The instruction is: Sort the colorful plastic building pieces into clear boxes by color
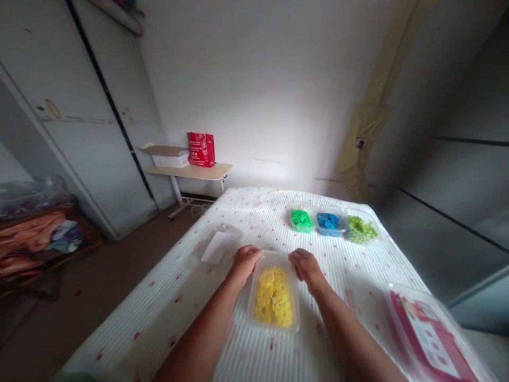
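A clear plastic container [276, 259] filled with flat yellow plastic pieces [273, 297] rests on the bed directly in front of me. My left hand [246, 262] is closed on its far left corner. On the far right corner, my right hand [307, 268] grips the rim with bent fingers. The yellow pieces lie in two rough rows, some with notched edges. Whether a lid covers the container is hard to tell.
Beyond and right stand clear tubs of green [301, 218], blue [329, 222] and lime pieces [361, 228]. A clear container with a white card [217, 247] lies left. A pink-labelled plastic box [429, 334] sits near right. A side table [210, 172] holds a red bag [201, 149].
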Available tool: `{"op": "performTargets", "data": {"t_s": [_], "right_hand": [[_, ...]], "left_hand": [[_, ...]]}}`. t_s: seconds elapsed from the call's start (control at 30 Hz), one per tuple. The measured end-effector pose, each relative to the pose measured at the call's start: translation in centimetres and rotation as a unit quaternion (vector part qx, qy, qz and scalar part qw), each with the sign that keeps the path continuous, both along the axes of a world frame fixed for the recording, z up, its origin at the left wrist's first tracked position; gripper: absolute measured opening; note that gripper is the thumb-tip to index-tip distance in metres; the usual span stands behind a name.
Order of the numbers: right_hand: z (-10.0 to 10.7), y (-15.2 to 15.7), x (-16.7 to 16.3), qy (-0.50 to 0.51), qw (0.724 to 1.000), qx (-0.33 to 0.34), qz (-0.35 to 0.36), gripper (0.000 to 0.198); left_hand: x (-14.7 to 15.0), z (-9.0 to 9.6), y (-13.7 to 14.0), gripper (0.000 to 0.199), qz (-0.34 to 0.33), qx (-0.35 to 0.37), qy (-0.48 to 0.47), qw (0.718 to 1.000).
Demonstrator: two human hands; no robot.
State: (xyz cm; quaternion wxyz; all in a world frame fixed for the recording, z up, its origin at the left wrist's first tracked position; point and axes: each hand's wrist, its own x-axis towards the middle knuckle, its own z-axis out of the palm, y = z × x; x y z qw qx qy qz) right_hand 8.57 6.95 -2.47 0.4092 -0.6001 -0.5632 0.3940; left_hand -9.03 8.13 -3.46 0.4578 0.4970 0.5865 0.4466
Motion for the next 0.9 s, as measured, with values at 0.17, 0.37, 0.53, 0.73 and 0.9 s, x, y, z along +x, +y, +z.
{"op": "performTargets", "data": {"t_s": [0.17,0.37,0.53,0.73,0.9], "right_hand": [[0.1,-0.3,-0.3,0.147,0.986,-0.08,-0.006,0.013],[-0.3,-0.4,-0.5,0.172,0.984,-0.055,0.002,0.017],[-2.3,0.0,-0.7,0.139,0.989,0.03,-0.037,0.02],[-3.2,0.0,-0.2,0.074,0.992,0.101,-0.025,0.028],[-2.6,-0.4,-0.2,0.041,0.992,0.114,-0.045,0.032]], "left_hand": [[0.2,-1.2,0.0,0.019,0.012,0.046,-0.052,0.998],[0.6,-1.9,0.3,0.017,0.031,0.069,-0.048,0.996],[0.6,-2.1,0.4,0.018,0.041,0.069,-0.038,0.996],[0.3,-2.4,0.4,0.023,0.023,0.085,0.003,0.996],[0.1,-2.7,0.5,0.024,0.019,0.096,0.01,0.995]]}}
